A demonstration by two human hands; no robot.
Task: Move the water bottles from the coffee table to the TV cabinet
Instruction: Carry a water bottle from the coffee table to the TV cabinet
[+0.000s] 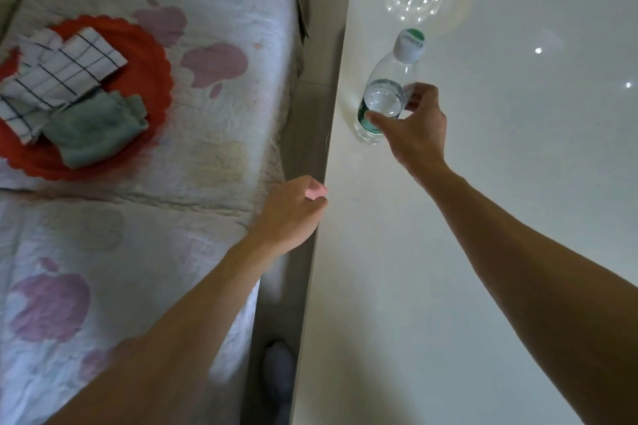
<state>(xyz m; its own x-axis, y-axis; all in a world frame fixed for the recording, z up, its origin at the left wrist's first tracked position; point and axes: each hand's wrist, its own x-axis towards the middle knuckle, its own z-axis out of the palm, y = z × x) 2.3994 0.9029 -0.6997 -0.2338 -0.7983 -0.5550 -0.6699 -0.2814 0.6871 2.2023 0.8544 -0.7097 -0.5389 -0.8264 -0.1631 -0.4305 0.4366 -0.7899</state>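
At 1 o'clock on white table (448, 252): right hand (419, 128) gripped water bottle (386, 93) (upright); left hand (293, 214) loosely curled, empty.

Glossy white table (448, 286): water bottle (386, 93) upright near edge. Quilted sofa (207, 114): red tray (145, 55).

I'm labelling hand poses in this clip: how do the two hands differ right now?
The right hand wraps thumb and fingers around the water bottle on the white table; the left hand holds nothing. The right reaches further forward; the left is loosely curled at the table's edge. Both are bare.
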